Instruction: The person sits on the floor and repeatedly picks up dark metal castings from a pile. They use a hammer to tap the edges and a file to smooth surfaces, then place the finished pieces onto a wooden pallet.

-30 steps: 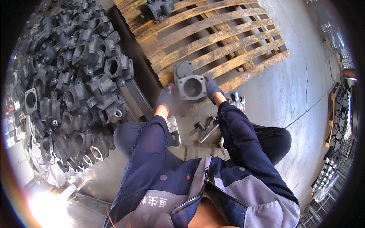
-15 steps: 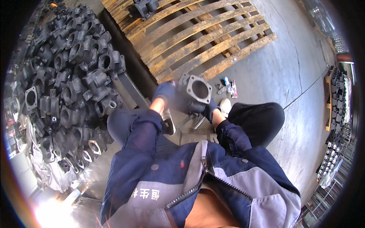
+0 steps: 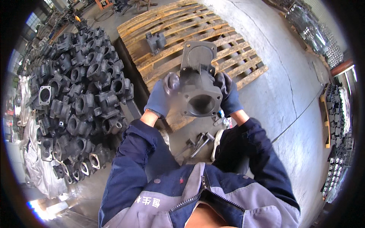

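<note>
Centre of the frame: we hold a dark grey cast-metal housing [image 3: 198, 89] up between both gloved hands, its square flange with a round bore facing us and a 2nd flat flange pointing toward the top of the frame. Our left hand [image 3: 161, 95], in a blue-grey glove, is wrapped around the housing's left side, fingers curled closed on it. Our right hand [image 3: 228, 95], gloved the same, clasps the right side, fingers bent round the casting. The housing sits in the air above the near edge of a wooden pallet [image 3: 235, 57], which fills the upper middle of the frame. 1 similar casting [image 3: 156, 41] lies alone on the pallet, above and left of the held part, well apart from it. At the left of the frame we note a large heap of like castings [image 3: 76, 98] on the floor. Below the hands, at lower centre, a few metal hand tools [image 3: 199, 141] lie on the concrete floor [image 3: 289, 98] between our knees.
</note>
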Action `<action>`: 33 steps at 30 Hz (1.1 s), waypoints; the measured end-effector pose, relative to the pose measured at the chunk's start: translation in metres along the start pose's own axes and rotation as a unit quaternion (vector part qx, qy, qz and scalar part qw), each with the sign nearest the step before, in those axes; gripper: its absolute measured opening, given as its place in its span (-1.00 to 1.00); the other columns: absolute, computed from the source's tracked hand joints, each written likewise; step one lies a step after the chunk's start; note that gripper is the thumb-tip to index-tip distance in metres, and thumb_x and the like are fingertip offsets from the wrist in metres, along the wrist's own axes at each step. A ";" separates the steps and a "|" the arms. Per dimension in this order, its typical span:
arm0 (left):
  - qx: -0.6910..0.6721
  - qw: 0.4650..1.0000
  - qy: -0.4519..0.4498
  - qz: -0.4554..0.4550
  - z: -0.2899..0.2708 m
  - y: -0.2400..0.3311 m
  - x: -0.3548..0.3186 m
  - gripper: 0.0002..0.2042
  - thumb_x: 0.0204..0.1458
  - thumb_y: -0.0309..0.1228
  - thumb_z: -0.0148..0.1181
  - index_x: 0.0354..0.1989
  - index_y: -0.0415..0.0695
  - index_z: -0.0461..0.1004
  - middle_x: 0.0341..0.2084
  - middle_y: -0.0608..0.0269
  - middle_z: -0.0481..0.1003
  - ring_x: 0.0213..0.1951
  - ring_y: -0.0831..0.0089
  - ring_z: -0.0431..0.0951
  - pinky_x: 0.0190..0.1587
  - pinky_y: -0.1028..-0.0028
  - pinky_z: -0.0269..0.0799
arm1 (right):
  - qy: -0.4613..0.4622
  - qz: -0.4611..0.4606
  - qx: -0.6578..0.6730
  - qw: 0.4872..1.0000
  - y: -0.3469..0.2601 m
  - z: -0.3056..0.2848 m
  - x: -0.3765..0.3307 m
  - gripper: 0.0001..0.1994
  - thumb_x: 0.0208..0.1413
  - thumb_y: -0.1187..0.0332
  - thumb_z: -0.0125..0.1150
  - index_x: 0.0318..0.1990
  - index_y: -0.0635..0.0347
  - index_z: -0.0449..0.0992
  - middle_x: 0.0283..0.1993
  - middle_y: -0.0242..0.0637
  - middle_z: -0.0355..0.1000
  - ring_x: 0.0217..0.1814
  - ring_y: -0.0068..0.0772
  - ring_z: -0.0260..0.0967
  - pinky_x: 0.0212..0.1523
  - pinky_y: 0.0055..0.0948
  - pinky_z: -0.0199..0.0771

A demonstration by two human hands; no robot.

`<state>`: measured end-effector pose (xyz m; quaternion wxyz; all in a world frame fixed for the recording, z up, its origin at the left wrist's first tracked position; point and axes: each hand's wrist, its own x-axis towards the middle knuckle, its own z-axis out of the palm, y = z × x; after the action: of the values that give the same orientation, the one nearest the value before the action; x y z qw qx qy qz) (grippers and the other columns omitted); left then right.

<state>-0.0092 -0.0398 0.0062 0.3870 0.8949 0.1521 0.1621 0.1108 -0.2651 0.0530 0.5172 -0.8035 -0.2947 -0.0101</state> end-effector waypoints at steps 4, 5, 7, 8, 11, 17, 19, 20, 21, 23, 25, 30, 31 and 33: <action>-0.035 0.999 0.027 0.019 0.003 0.022 0.010 -0.68 0.14 -0.30 0.05 0.03 -0.15 0.38 -0.26 -0.17 0.48 -0.15 -0.06 0.49 -0.10 0.23 0.38 | 0.042 0.016 0.047 0.998 0.032 0.012 0.000 -0.69 0.26 0.21 -0.14 -0.39 0.28 0.32 -0.53 -0.08 0.28 -0.51 -0.26 0.20 -0.40 -0.32 0.28; -0.062 0.997 0.027 0.028 -0.002 0.039 0.009 -0.69 0.16 -0.30 0.03 0.04 -0.14 0.38 -0.27 -0.17 0.49 -0.15 -0.03 0.50 -0.09 0.25 0.38 | 0.058 -0.006 0.052 0.997 0.034 0.013 -0.001 -0.69 0.26 0.21 -0.13 -0.40 0.28 0.31 -0.54 -0.09 0.27 -0.51 -0.28 0.20 -0.40 -0.33 0.28; -0.108 0.991 0.058 0.053 -0.009 0.066 0.004 -0.71 0.18 -0.32 0.00 0.03 -0.14 0.39 -0.27 -0.17 0.49 -0.15 0.00 0.52 -0.07 0.28 0.38 | 0.079 0.020 0.098 0.992 0.041 0.013 0.002 -0.71 0.25 0.24 -0.11 -0.45 0.27 0.26 -0.56 -0.19 0.22 -0.51 -0.38 0.15 -0.43 -0.36 0.26; -0.133 0.986 0.073 0.067 -0.008 0.072 0.006 -0.71 0.19 -0.32 -0.02 0.03 -0.15 0.39 -0.27 -0.17 0.49 -0.15 0.02 0.52 -0.06 0.30 0.37 | 0.093 0.014 0.101 0.990 0.045 0.011 0.005 -0.71 0.25 0.25 -0.11 -0.45 0.26 0.26 -0.56 -0.21 0.22 -0.51 -0.40 0.15 -0.43 -0.36 0.26; -0.169 0.975 0.109 0.097 0.001 0.068 0.013 -0.72 0.19 -0.34 -0.02 0.01 -0.19 0.38 -0.18 -0.12 0.48 -0.10 0.08 0.51 -0.04 0.37 0.37 | 0.135 0.000 0.120 0.983 0.044 0.010 0.013 -0.72 0.24 0.25 -0.10 -0.44 0.26 0.30 -0.56 -0.24 0.24 -0.51 -0.43 0.15 -0.44 -0.38 0.27; -0.136 0.981 0.113 0.085 0.012 0.069 0.021 -0.64 0.25 -0.27 -0.23 0.02 -0.25 0.39 -0.13 -0.04 0.50 -0.03 0.17 0.49 0.03 0.36 0.34 | 0.167 -0.065 0.088 0.980 0.015 -0.002 0.019 -0.61 0.24 0.08 -0.08 -0.35 0.29 0.42 -0.46 -0.13 0.38 -0.44 -0.33 0.31 -0.39 -0.31 0.31; -0.179 0.978 0.106 0.028 0.014 0.069 0.021 -0.57 0.27 -0.22 -0.33 0.02 -0.25 0.40 -0.12 -0.03 0.50 0.00 0.17 0.48 0.09 0.33 0.31 | 0.168 -0.036 0.071 0.983 0.006 -0.003 0.019 -0.55 0.25 0.01 -0.09 -0.37 0.28 0.40 -0.49 -0.12 0.34 -0.46 -0.33 0.28 -0.39 -0.30 0.30; -0.160 0.981 0.111 -0.003 0.016 0.069 0.019 -0.57 0.27 -0.21 -0.32 0.03 -0.25 0.40 -0.10 -0.03 0.50 0.02 0.16 0.47 0.11 0.33 0.29 | 0.160 -0.026 0.068 0.985 0.008 -0.003 0.019 -0.57 0.25 0.02 -0.09 -0.37 0.28 0.39 -0.50 -0.12 0.32 -0.46 -0.36 0.27 -0.39 -0.31 0.30; -0.148 0.983 0.111 -0.002 0.017 0.064 0.018 -0.57 0.27 -0.20 -0.29 0.04 -0.25 0.39 -0.08 -0.03 0.49 0.03 0.16 0.45 0.12 0.33 0.27 | 0.152 -0.017 0.064 0.986 0.012 -0.004 0.020 -0.58 0.25 0.04 -0.09 -0.38 0.28 0.39 -0.52 -0.13 0.30 -0.46 -0.38 0.25 -0.40 -0.32 0.30; -0.111 0.987 0.116 0.006 0.017 0.054 0.012 -0.63 0.24 -0.24 -0.17 0.04 -0.26 0.36 -0.10 -0.03 0.47 -0.01 0.18 0.46 0.06 0.35 0.30 | 0.139 0.002 0.057 0.989 0.025 -0.005 0.022 -0.61 0.25 0.08 -0.08 -0.39 0.28 0.37 -0.53 -0.17 0.27 -0.46 -0.44 0.22 -0.40 -0.35 0.29; -0.089 0.989 0.118 0.011 0.017 0.047 0.003 -0.64 0.21 -0.26 -0.05 0.04 -0.27 0.32 -0.12 -0.02 0.46 -0.07 0.21 0.47 -0.01 0.37 0.33 | 0.126 0.019 0.050 0.991 0.034 -0.004 0.025 -0.63 0.25 0.11 -0.06 -0.39 0.28 0.36 -0.55 -0.22 0.25 -0.46 -0.52 0.20 -0.41 -0.38 0.29; -0.171 0.980 0.095 -0.027 0.021 0.029 -0.005 -0.45 0.23 0.01 -0.15 0.13 -0.27 0.32 0.06 0.03 0.40 0.10 0.26 0.36 0.17 0.39 0.18 | 0.137 0.091 0.223 0.961 0.031 0.001 0.021 -0.64 0.24 0.11 -0.02 -0.44 0.24 0.37 -0.51 -0.47 0.30 -0.43 -0.65 0.17 -0.42 -0.47 0.29; -0.181 0.979 0.092 -0.028 0.021 0.028 -0.002 -0.43 0.23 0.03 -0.15 0.13 -0.27 0.31 0.05 0.03 0.40 0.09 0.26 0.36 0.17 0.39 0.17 | 0.128 0.106 0.253 0.953 0.039 0.000 0.022 -0.65 0.24 0.12 -0.01 -0.45 0.22 0.37 -0.51 -0.48 0.30 -0.43 -0.66 0.17 -0.43 -0.48 0.28; -0.170 0.974 0.092 0.115 0.015 0.038 0.010 -0.54 0.14 -0.43 0.05 0.20 -0.25 0.12 -0.06 -0.05 0.43 -0.04 0.20 0.48 0.02 0.42 0.33 | 0.119 0.151 0.338 0.921 0.041 0.000 0.022 -0.68 0.24 0.14 0.01 -0.47 0.17 0.37 -0.52 -0.50 0.28 -0.44 -0.67 0.16 -0.44 -0.51 0.26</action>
<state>0.0111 -0.0703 0.0265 0.4968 0.8087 0.0533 0.3105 0.1492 -0.2664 0.0262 0.7846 -0.6087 -0.0923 0.0732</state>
